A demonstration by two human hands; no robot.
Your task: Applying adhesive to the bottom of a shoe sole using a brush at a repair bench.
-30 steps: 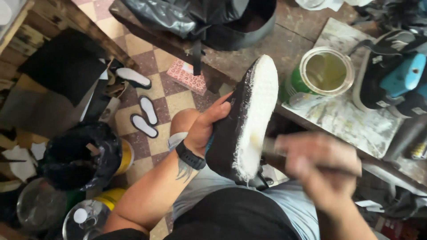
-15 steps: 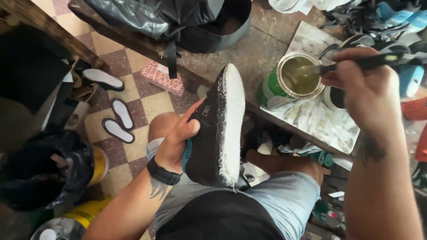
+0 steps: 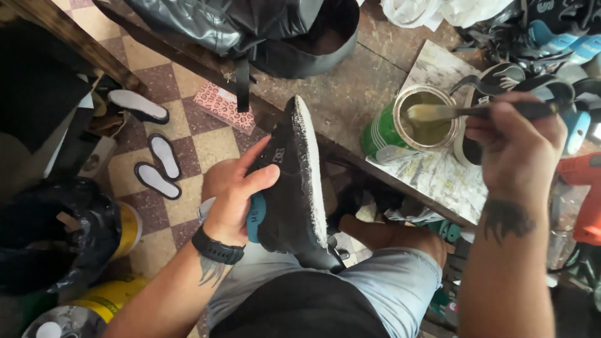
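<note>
Two hands work: left hand (image 3: pixel 235 194) clamps the black white-soled shoe (image 3: pixel 294 181) upright; right hand (image 3: pixel 516 141), well right, grips a dark-handled brush (image 3: pixel 463 111) over the green glue tin (image 3: pixel 407 125).

The left hand (image 3: pixel 235 188) covers part of the black shoe (image 3: pixel 291 181), hiding its near side and most of the teal patch under the palm. The right hand (image 3: pixel 516 141) closes over the brush (image 3: pixel 463 111), so the handle's rear part is out of sight, and the bristles are blurred over the open tin (image 3: pixel 416 122). The tin's contents are too murky to tell. The orange tool (image 3: pixel 582 200) at the bench's right end is cut off by the picture's edge, as is the dark bag (image 3: pixel 250 25) along the top.
</note>
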